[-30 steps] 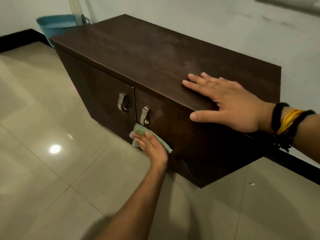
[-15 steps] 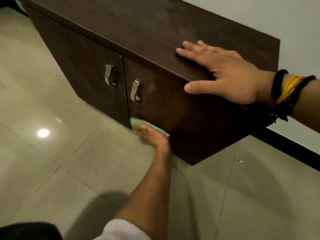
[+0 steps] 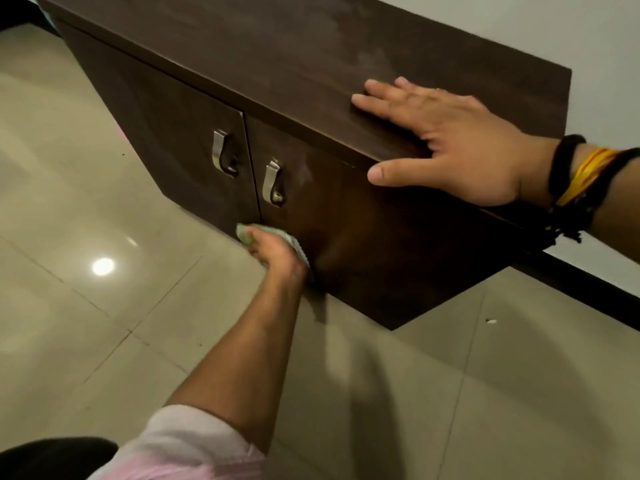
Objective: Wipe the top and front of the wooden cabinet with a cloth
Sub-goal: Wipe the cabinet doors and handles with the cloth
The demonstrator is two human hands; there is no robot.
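L hand presses cloth low on cabinet front.

Right hand atop cabinet; cloth low on front.

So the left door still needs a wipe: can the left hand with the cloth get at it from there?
Probably yes. The left hand presses the cloth low by the door seam, and the left door beside it has nothing in front.
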